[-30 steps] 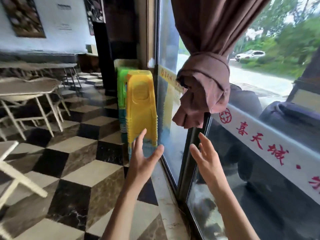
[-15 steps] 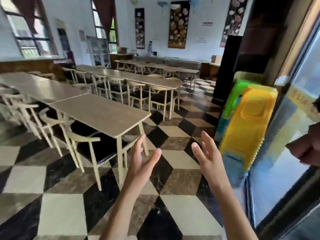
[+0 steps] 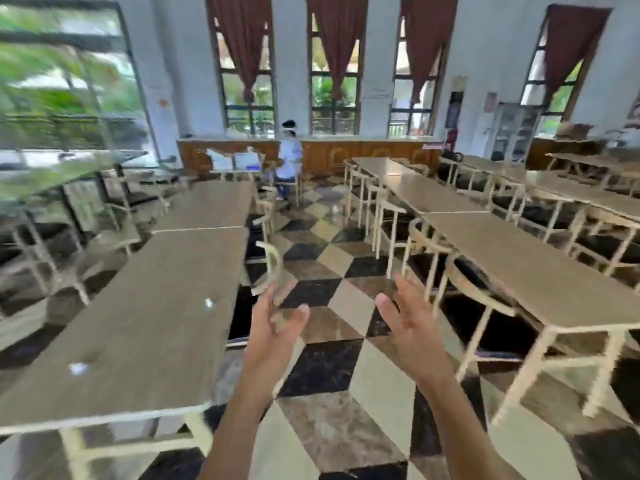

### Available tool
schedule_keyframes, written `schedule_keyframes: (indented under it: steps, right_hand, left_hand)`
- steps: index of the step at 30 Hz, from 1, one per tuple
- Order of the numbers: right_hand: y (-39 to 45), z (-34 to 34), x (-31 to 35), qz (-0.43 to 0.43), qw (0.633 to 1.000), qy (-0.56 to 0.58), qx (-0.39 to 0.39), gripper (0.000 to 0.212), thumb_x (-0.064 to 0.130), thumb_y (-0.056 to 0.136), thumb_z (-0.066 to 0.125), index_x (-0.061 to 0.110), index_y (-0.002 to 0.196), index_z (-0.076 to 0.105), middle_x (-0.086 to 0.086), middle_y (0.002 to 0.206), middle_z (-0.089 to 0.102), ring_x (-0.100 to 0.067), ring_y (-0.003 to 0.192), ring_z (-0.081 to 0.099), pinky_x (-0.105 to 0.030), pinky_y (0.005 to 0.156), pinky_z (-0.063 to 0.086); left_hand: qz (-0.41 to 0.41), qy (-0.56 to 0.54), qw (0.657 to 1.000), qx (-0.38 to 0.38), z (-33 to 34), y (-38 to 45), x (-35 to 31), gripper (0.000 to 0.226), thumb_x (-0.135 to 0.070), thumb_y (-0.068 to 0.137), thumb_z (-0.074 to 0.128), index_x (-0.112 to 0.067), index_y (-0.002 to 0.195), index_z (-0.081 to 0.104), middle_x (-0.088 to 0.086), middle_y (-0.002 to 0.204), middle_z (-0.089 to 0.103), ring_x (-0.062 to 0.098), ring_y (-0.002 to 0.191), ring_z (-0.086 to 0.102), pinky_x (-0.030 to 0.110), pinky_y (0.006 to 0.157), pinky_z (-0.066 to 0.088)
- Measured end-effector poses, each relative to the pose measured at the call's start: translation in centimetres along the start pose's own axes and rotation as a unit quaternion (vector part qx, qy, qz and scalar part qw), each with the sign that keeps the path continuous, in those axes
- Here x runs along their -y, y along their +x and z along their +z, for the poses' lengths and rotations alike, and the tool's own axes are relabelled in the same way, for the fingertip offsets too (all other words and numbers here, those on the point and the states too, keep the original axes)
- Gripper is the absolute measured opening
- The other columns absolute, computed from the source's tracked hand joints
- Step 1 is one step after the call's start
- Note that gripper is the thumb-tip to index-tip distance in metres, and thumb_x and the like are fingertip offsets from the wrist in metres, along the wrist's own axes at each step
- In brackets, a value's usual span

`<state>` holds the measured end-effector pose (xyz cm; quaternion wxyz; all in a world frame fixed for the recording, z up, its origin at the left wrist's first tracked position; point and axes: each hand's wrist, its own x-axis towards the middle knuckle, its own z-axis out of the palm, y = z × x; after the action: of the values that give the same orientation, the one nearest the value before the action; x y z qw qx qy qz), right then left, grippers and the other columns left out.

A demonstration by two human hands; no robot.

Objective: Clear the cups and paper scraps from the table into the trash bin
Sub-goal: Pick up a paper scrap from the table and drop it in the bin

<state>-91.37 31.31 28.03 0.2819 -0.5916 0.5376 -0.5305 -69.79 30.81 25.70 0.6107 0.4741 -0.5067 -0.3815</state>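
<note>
Paper scraps (image 3: 79, 368) on table (image 3: 156, 323), hands (image 3: 273, 327) raised, empty

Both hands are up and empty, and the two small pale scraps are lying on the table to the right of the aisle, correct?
Not quite. In the head view the scraps lie on the left table, not the right one. The left hand and right hand are indeed up and empty.

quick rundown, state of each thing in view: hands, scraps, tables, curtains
left hand: open, empty, raised
right hand: open, empty, raised
near scrap: lying on the left table, untouched
far scrap: lying on the same table near its right edge
left table: bare but for the two scraps
right table: bare
curtains: tied back
image: motion-blurred; no cups or bin in view
</note>
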Motion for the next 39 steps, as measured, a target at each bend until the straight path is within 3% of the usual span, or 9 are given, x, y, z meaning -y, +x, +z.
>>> schedule_keyframes:
  steps: [4,9,14,19,22,26,30,33,39]
  right_hand:
    - [1.8,15.2,3.6,0.014,0.991,0.075,0.110,0.064,0.043,0.095,0.060,0.032,0.153,0.036,0.011,0.158,0.038,-0.003,0.139,0.037,-0.031,0.113,0.034]
    - [2.6,29.2,6.4,-0.007,0.969,0.124,0.214,0.063,0.045,0.094,0.060,0.032,0.151,0.038,0.013,0.153,0.042,-0.001,0.138,0.040,-0.022,0.106,0.039]
    - [4.4,41.0,6.4,0.002,0.942,0.153,0.300,0.062,0.039,0.095,0.060,0.030,0.152,0.037,0.009,0.161,0.035,-0.009,0.147,0.033,-0.026,0.109,0.038]
    - [7.8,52.7,5.4,0.012,0.921,0.164,0.353,0.061,0.039,0.096,0.060,0.029,0.151,0.038,0.008,0.161,0.036,-0.011,0.147,0.036,-0.028,0.112,0.037]
    - [9.5,59.1,4.0,0.034,0.907,0.161,0.388,0.059,0.036,0.097,0.059,0.026,0.151,0.039,0.006,0.160,0.038,-0.013,0.145,0.039,-0.020,0.106,0.038]
    - [11.0,66.6,1.4,0.062,0.889,0.135,0.433,0.055,0.031,0.098,0.059,0.021,0.149,0.042,0.004,0.157,0.043,-0.006,0.135,0.042,-0.002,0.087,0.042]
    - [11.2,72.7,-1.7,0.112,0.873,0.101,0.464,0.050,0.027,0.098,0.059,0.016,0.146,0.047,-0.003,0.154,0.047,-0.012,0.138,0.046,-0.029,0.113,0.038]
    - [11.1,76.8,-4.0,0.154,0.863,0.073,0.475,0.051,0.029,0.098,0.059,0.015,0.146,0.047,-0.004,0.153,0.049,-0.012,0.136,0.048,-0.033,0.116,0.039]
    - [10.0,83.5,-7.4,0.275,0.841,0.019,0.465,0.050,0.034,0.098,0.057,0.022,0.145,0.047,-0.003,0.153,0.047,-0.018,0.140,0.047,-0.049,0.116,0.040]
  left_hand:
    - [0.021,0.042,0.992,-0.118,-14.3,2.0,-0.3,0.051,-0.028,0.089,0.071,-0.036,0.133,0.048,-0.019,0.126,0.054,-0.012,0.109,0.057,0.006,0.080,0.049]
    - [-0.005,0.103,0.973,-0.207,-26.7,3.0,0.7,0.068,-0.048,0.088,0.066,-0.040,0.148,0.036,-0.015,0.150,0.036,0.012,0.134,0.039,0.040,0.107,0.042]
    - [-0.033,0.117,0.950,-0.289,-35.3,5.0,3.6,0.067,-0.052,0.085,0.068,-0.042,0.144,0.039,-0.010,0.153,0.036,0.013,0.127,0.045,0.020,0.086,0.044]
    - [-0.063,0.118,0.933,-0.333,-43.1,9.9,7.8,0.066,-0.051,0.084,0.068,-0.040,0.143,0.041,-0.007,0.152,0.041,0.021,0.130,0.052,0.028,0.090,0.049]
    - [-0.098,0.117,0.919,-0.363,-46.6,12.6,10.8,0.067,-0.053,0.083,0.067,-0.038,0.144,0.041,-0.004,0.149,0.046,0.019,0.126,0.056,0.018,0.079,0.048]
    - [-0.143,0.112,0.897,-0.404,-49.8,15.7,15.2,0.059,-0.048,0.081,0.068,-0.033,0.134,0.049,0.001,0.140,0.052,0.026,0.123,0.058,0.029,0.085,0.052]
    - [-0.225,0.103,0.877,-0.412,-53.0,17.6,20.1,0.055,-0.034,0.090,0.069,-0.021,0.140,0.049,0.010,0.144,0.050,0.026,0.116,0.060,0.034,0.085,0.056]
    - [-0.271,0.087,0.871,-0.400,-55.3,19.2,23.8,0.060,-0.033,0.090,0.070,-0.021,0.144,0.048,0.009,0.145,0.050,0.021,0.105,0.061,0.023,0.071,0.051]
    - [-0.362,0.076,0.866,-0.336,-59.2,23.1,30.6,0.059,-0.021,0.090,0.072,-0.016,0.145,0.049,0.003,0.139,0.054,-0.001,0.089,0.063,0.017,0.072,0.055]
